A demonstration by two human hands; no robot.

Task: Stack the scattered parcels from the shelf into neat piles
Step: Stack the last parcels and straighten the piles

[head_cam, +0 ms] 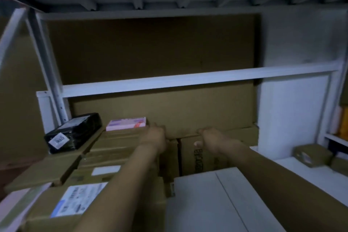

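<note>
Both my arms reach deep into a dim white metal shelf. My left hand (154,137) rests on the top back edge of a stack of flat brown cardboard parcels (113,149). My right hand (211,138) curls over the top edge of an upright brown box with black print (195,158). A pink flat box (125,124) lies on the stack just left of my left hand. A white box (207,199) sits in front, below my arms. A labelled brown parcel (62,205) lies at the front left.
A black wrapped parcel with a white label (73,133) leans at the back left. A large cardboard sheet (169,111) covers the back. A white crossbar (188,79) spans above. Small taped brown parcels (312,154) lie on the neighbouring shelf at right.
</note>
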